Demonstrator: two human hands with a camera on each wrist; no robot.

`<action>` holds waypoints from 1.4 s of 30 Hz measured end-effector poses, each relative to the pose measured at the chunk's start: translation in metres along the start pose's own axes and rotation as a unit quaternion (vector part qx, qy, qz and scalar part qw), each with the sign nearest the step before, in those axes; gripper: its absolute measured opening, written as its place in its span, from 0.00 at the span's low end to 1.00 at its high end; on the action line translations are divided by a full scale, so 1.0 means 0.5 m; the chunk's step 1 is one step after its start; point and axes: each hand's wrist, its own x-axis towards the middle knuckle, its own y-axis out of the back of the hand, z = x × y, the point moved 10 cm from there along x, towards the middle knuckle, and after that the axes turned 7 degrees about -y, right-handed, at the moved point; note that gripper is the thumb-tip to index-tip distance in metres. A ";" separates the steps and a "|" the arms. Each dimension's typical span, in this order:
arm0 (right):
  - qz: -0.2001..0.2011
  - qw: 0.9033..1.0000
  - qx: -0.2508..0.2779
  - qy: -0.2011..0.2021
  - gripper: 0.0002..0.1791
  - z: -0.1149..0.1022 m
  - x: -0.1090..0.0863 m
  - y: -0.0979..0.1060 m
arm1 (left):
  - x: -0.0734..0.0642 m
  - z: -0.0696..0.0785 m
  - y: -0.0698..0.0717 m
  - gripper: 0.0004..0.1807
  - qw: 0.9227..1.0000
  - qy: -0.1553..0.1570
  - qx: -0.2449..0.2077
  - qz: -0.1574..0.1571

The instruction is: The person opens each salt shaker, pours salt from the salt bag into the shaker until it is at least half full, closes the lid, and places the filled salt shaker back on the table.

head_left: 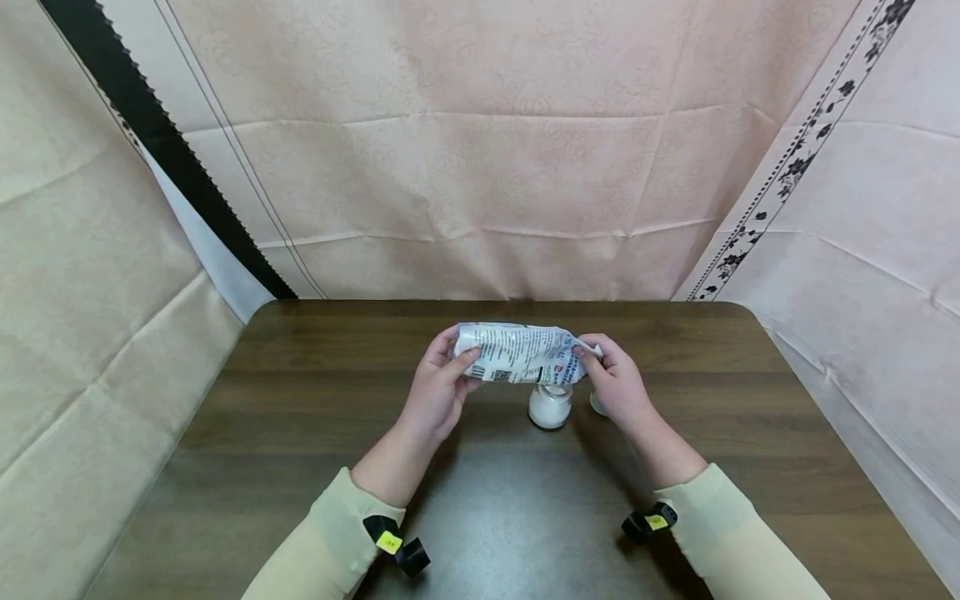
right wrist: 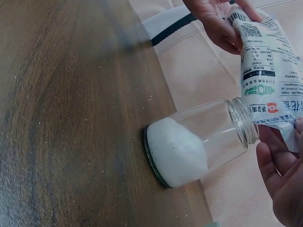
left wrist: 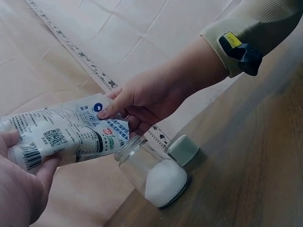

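One left hand [head_left: 441, 387] and one right hand [head_left: 621, 387], fingers [head_left: 464, 361] pinching either end of a bag [head_left: 517, 353], eleven o'clock from the jar [head_left: 550, 409] on the counter [head_left: 300, 433]; slackened right pinch could spill contents.

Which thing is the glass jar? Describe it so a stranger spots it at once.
On the brown wooden table, look beneath the printed bag. There stands a clear glass jar, partly filled with white contents. It is see-through, unlike the opaque, pale-green cap beside it.
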 end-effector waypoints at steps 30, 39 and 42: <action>-0.008 1.000 -0.001 -0.007 0.12 0.000 0.005 0.001 | 0.006 0.005 0.008 0.19 0.999 -0.011 0.041 0.002; -0.006 1.000 0.002 0.005 0.12 -0.005 0.002 0.003 | 0.003 0.009 0.009 0.19 0.997 -0.013 0.078 -0.001; -0.003 1.000 0.000 0.005 0.12 -0.004 0.002 0.004 | 0.002 0.009 0.011 0.20 0.996 -0.017 0.090 0.000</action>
